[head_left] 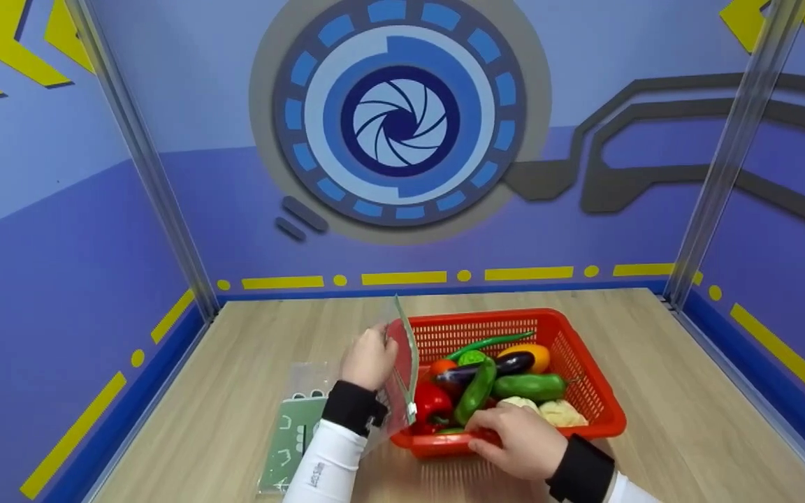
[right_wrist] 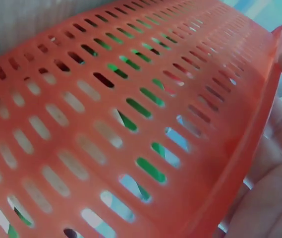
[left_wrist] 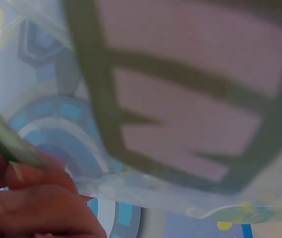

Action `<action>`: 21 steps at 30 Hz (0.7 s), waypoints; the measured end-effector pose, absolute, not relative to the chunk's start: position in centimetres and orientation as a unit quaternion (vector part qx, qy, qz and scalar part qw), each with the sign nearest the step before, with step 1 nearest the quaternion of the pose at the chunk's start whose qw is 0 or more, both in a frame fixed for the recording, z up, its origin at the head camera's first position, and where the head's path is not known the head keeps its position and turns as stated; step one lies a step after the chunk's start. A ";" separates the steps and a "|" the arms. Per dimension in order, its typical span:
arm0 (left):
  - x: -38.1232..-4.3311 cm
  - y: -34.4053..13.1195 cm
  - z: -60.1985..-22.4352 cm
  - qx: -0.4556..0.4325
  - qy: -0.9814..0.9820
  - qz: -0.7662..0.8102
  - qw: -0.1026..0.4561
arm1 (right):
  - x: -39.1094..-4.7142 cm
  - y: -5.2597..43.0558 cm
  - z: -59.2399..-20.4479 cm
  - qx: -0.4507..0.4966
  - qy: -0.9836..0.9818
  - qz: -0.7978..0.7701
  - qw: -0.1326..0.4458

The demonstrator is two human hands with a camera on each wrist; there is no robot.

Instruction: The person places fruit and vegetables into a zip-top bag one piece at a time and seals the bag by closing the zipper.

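Observation:
My left hand [head_left: 369,358] grips a clear zip bag [head_left: 402,356] by its upper part, beside the left end of a red plastic basket [head_left: 602,391]. The bag has a green zip edge, a white slider and a reddish print. Close up in the left wrist view, fingers [left_wrist: 41,208] pinch the green strip [left_wrist: 12,141]. My right hand [head_left: 521,440] is at the basket's near rim, fingers loosely bent and thumb apart from them. A green pepper [head_left: 476,391], a red bell pepper [head_left: 432,404] and pale cauliflower-like pieces [head_left: 562,413] lie close to it.
Also in the basket are an eggplant [head_left: 514,363], a long thin green chili [head_left: 490,344], another green pepper [head_left: 530,386] and an orange vegetable [head_left: 539,355]. A green printed bag [head_left: 284,436] lies on the wooden table [head_left: 256,349] at left, partly behind my left forearm. Printed walls enclose the table.

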State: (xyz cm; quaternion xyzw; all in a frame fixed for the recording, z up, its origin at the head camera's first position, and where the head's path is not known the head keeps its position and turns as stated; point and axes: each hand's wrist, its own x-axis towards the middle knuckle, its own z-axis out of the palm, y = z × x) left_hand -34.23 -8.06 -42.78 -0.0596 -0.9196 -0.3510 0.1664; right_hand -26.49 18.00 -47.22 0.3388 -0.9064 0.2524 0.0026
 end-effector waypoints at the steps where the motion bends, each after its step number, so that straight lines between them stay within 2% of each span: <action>1: -34.2 -8.1 -42.8 -0.061 -0.917 -0.357 0.166 | -26.6 18.0 -47.0 0.339 -0.903 0.266 -0.008; 5: -34.0 -8.5 -43.0 -0.058 -0.907 -0.381 0.172 | -27.7 18.6 -45.2 0.329 -0.891 0.312 -0.010; 9: -34.0 -8.6 -43.0 -0.053 -0.896 -0.405 0.174 | -30.3 19.8 -42.9 0.295 -0.897 0.321 0.066; 12: -34.1 -8.5 -43.0 -0.057 -0.895 -0.407 0.174 | -32.8 20.7 -41.7 0.237 -0.911 0.322 0.100; 16: -34.2 -8.4 -43.2 -0.053 -0.899 -0.400 0.173 | -36.1 21.7 -41.4 0.174 -0.929 0.320 0.066; 21: -34.2 -8.3 -43.5 -0.041 -0.898 -0.404 0.170 | -39.1 22.1 -42.9 0.147 -0.941 0.303 0.014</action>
